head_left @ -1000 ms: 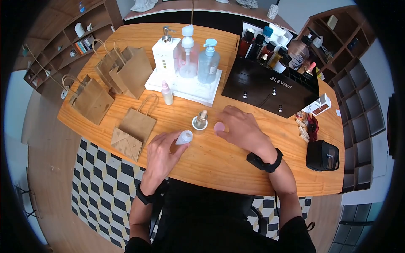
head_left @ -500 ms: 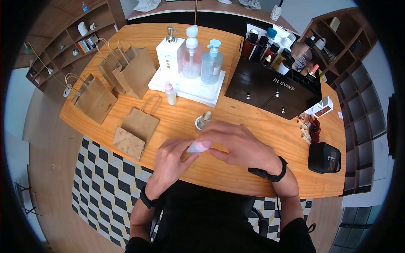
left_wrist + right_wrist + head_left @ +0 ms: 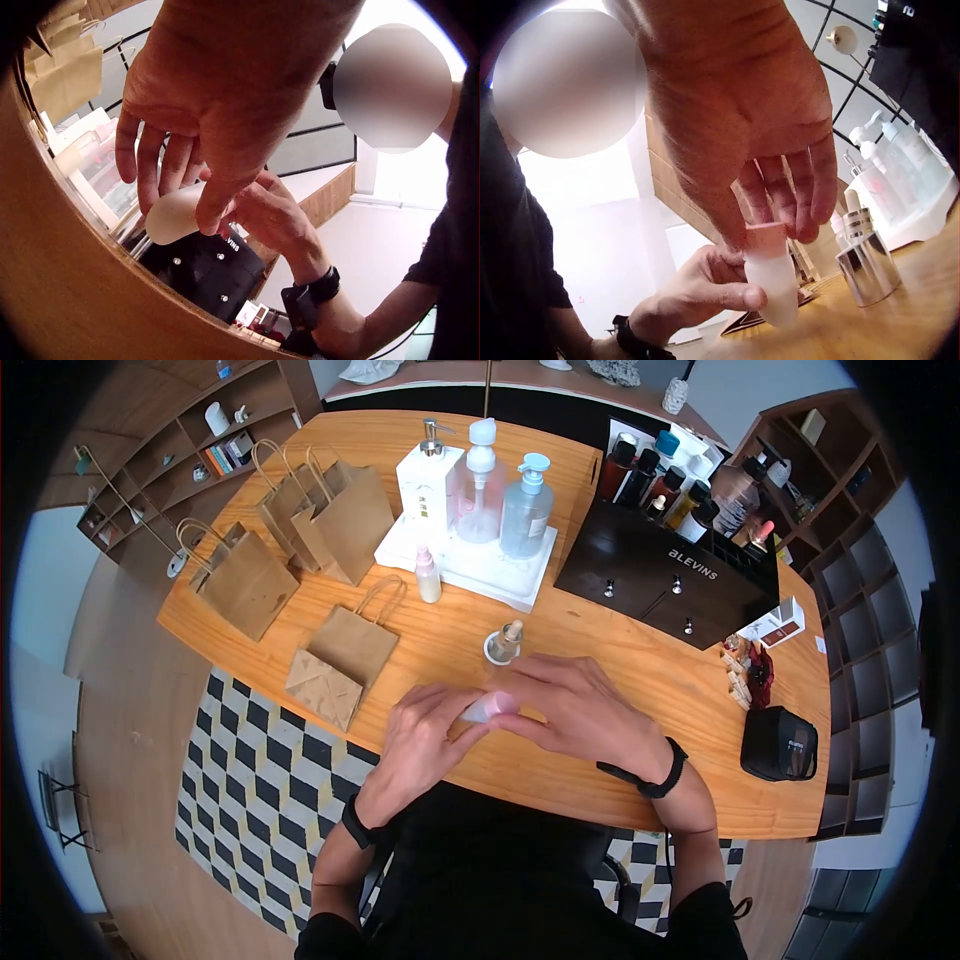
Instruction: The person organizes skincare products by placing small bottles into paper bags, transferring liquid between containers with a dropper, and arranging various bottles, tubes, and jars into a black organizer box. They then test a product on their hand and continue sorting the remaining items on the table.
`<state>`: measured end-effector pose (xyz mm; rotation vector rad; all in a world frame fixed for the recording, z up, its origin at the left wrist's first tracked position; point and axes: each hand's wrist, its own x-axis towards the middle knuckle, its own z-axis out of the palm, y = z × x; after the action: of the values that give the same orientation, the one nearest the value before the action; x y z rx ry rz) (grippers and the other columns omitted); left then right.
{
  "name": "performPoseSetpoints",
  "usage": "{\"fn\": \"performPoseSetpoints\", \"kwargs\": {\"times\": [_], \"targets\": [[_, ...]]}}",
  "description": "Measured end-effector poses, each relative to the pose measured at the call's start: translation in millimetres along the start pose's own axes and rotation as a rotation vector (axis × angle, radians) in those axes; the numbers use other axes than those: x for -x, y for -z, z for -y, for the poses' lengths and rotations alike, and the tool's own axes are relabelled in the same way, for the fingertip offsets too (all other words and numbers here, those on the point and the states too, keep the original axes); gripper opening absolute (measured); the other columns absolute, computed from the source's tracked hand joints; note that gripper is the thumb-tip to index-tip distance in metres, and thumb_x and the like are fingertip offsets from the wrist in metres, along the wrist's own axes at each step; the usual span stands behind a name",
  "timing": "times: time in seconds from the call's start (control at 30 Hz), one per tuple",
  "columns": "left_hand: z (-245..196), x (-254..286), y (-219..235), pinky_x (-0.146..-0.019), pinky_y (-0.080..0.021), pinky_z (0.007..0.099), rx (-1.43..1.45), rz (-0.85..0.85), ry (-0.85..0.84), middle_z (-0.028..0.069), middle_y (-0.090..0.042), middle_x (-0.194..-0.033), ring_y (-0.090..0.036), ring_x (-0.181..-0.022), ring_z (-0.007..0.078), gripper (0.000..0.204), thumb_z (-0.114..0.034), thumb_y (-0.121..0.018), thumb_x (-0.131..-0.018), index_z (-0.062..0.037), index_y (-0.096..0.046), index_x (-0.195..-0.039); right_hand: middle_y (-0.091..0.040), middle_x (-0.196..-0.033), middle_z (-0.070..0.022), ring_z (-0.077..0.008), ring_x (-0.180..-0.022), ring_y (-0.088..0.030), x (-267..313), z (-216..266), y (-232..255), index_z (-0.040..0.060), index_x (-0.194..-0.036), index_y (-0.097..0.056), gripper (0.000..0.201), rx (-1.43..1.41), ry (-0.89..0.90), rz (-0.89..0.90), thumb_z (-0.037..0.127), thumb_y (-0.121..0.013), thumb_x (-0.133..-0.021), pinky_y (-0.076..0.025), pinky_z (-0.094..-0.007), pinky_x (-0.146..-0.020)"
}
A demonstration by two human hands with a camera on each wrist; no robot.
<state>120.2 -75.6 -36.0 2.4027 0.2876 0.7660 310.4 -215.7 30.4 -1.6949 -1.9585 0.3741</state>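
A small frosted white bottle [image 3: 774, 289] is held above the table near its front edge. My left hand [image 3: 422, 732] grips its body between thumb and fingers; in the left wrist view the rounded base [image 3: 171, 219] sticks out past the thumb. From the other side my right hand [image 3: 585, 708] pinches the pink cap [image 3: 766, 238], which sits on the bottle's top. Just beyond the hands, a dropper bottle [image 3: 512, 632] stands in a silver holder [image 3: 868, 271] on the table.
A small pink-topped bottle [image 3: 428, 578] stands before a white tray [image 3: 470, 572] of pump bottles. Kraft paper bags [image 3: 345, 530] fill the left side. On the right are a black cosmetics organizer [image 3: 665, 575] and a black pouch [image 3: 778, 744].
My right hand has brought the pink cap leftward onto the bottle in my left hand. The head view has shifted slightly, so the table things appear further right.
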Motion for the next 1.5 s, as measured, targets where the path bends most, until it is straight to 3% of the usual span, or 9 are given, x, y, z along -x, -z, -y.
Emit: {"fn": "performPoseSetpoints", "kwargs": {"times": [0.1, 0.3, 0.4, 0.47, 0.6, 0.7, 0.87, 0.97, 1.5], "targets": [[-3, 0, 3, -0.082, -0.057, 0.0429, 0.022, 0.041, 0.031, 0.0167, -0.078, -0.097, -0.073, -0.088, 0.0355, 0.037, -0.014, -0.091, -0.079, -0.0004, -0.077, -0.11, -0.071, -0.123, -0.0118, -0.0316, -0.104, -0.071, 1, 6, 0, 0.0099, -0.127, -0.069, 0.038, 0.058, -0.181, 0.038, 0.025, -0.078, -0.093, -0.056, -0.044, -0.073], [-3, -4, 6, -0.082, -0.057, 0.0425, 0.018, 0.012, 0.029, 0.0162, -0.077, -0.097, -0.073, -0.089, 0.0355, 0.037, -0.013, -0.091, -0.078, -0.0007, -0.077, -0.109, -0.072, -0.128, -0.0188, -0.0353, -0.094, -0.075, 1, 1, -2, 0.0122, -0.139, -0.065, 0.045, 0.002, 0.033, -0.132, 0.037, -0.071, -0.101, -0.056, -0.043, -0.068], [-3, -2, 8, -0.078, -0.055, 0.0423, 0.0, 0.008, 0.011, 0.0145, -0.076, -0.091, -0.072, -0.085, 0.0344, 0.034, -0.015, -0.09, -0.078, -0.0015, -0.077, -0.107, -0.072, -0.126, -0.0197, -0.0363, -0.096, -0.074, 0, 9, 5, 0.0121, -0.141, -0.063, 0.046, 0.106, -0.257, 0.087, 0.033, -0.07, -0.101, -0.057, -0.0448, -0.069], [-3, -2, 10, -0.078, -0.055, 0.0424, -0.003, 0.007, 0.019, 0.0144, -0.076, -0.091, -0.072, -0.085, 0.0342, 0.034, -0.014, -0.09, -0.078, -0.0015, -0.077, -0.107, -0.072, -0.127, -0.0169, -0.036, -0.097, -0.074, 1, 5, 1, 0.0112, -0.141, -0.063, 0.044, 0.036, 0.021, -0.124, 0.029, -0.069, -0.1, -0.056, -0.0459, -0.069], [-3, 3, 10, -0.081, -0.056, 0.0429, -0.004, 0.064, 0.021, 0.0164, -0.077, -0.095, -0.073, -0.088, 0.0353, 0.034, -0.013, -0.09, -0.078, -0.0002, -0.077, -0.107, -0.071, -0.128, -0.0117, -0.0357, -0.097, -0.074, 0, 15, 4, 0.0107, -0.139, -0.062, 0.044, 0.127, -0.237, 0.126, 0.026, -0.071, -0.099, -0.055, -0.0466, -0.068], [0, 4, 7, -0.078, -0.055, 0.0428, 0.0, 0.031, 0.004, 0.0153, -0.075, -0.089, -0.072, -0.084, 0.0345, 0.032, -0.015, -0.09, -0.078, -0.0008, -0.077, -0.105, -0.07, -0.126, -0.0132, -0.0357, -0.098, -0.073, 3, 9, 2, 0.0106, -0.138, -0.062, 0.042, 0.073, 0.015, -0.085, 0.03, -0.069, -0.102, -0.054, -0.0482, -0.069], [-5, 3, 9, -0.077, -0.054, 0.0425, -0.008, 0.038, -0.016, 0.0157, -0.074, -0.088, -0.071, -0.083, 0.0347, 0.034, -0.014, -0.09, -0.078, 0.0002, -0.077, -0.106, -0.069, -0.117, -0.0147, -0.0357, -0.103, -0.071, -3, 18, 12, 0.0103, -0.133, -0.064, 0.035, 0.149, -0.217, 0.295, 0.029, -0.067, -0.103, -0.052, -0.0486, -0.075], [-5, 5, 11, -0.076, -0.054, 0.043, -0.024, 0.048, -0.025, 0.0161, -0.074, -0.089, -0.07, -0.083, 0.0354, 0.035, -0.014, -0.09, -0.077, 0.0004, -0.077, -0.106, -0.07, -0.106, -0.0145, -0.0366, -0.096, -0.071, 7, 13, 3, 0.0069, -0.123, -0.066, 0.029, 0.114, -0.041, -0.066, 0.028, -0.067, -0.103, -0.052, -0.0476, -0.072], [-12, 15, 8, -0.079, -0.055, 0.0419, -0.12, -0.01, -0.075, 0.0141, -0.077, -0.095, -0.073, -0.089, 0.0332, 0.035, -0.013, -0.088, -0.078, -0.0009, -0.076, -0.108, -0.072, -0.086, -0.0173, -0.0381, -0.081, -0.073, -1, 18, -9, 0.0001, -0.094, -0.067, 0.029, 0.096, -0.109, 0.112, 0.028, -0.075, -0.096, -0.054, -0.0465, -0.066]]}}
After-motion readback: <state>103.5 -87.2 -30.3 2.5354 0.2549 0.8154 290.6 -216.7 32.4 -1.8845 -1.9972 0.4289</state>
